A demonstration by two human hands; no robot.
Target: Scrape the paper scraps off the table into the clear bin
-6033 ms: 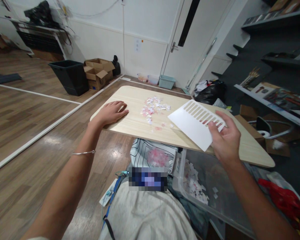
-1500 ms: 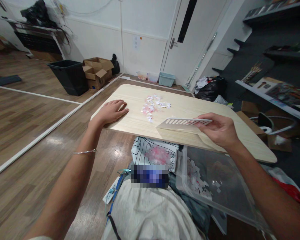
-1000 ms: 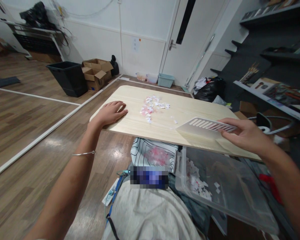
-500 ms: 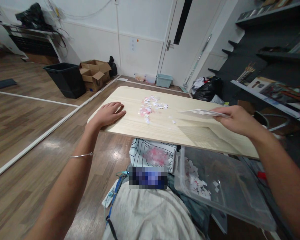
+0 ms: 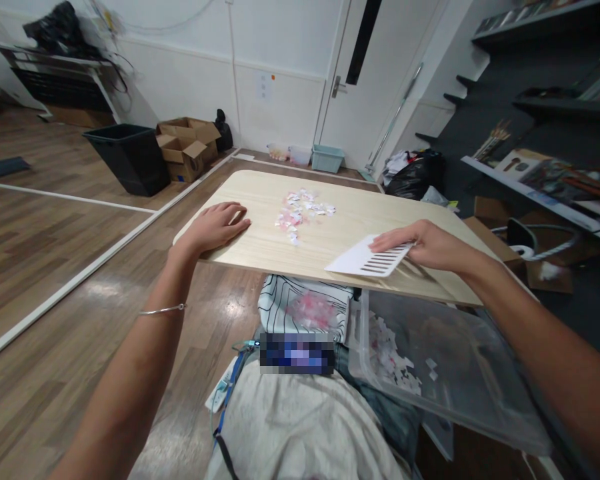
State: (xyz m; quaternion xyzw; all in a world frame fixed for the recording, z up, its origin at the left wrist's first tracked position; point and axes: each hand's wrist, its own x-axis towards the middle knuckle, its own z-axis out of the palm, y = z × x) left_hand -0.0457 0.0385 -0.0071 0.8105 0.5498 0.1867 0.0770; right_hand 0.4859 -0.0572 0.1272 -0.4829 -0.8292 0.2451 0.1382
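My left hand [image 5: 215,227] lies flat and open on the near left corner of the light wooden board [image 5: 330,233]. My right hand [image 5: 425,245] rests on a white slotted plastic card [image 5: 367,260], fingers stretched over it, pressing it against the board near the front edge. A small heap of pink and white paper scraps [image 5: 300,210] lies in the board's middle, between the two hands. Below the board's front edge sits a clear plastic bin [image 5: 430,367] with more white scraps inside.
A black tub [image 5: 127,157] and open cardboard boxes [image 5: 187,147] stand on the wooden floor at the left. A black bag [image 5: 415,177] and shelves [image 5: 540,180] are at the right. A patterned cloth with pink scraps [image 5: 305,307] lies under the board's edge.
My right hand swung the slotted card out to the right, then brought it back and laid it flat on the board with fingers spread over it. The left hand stayed put.
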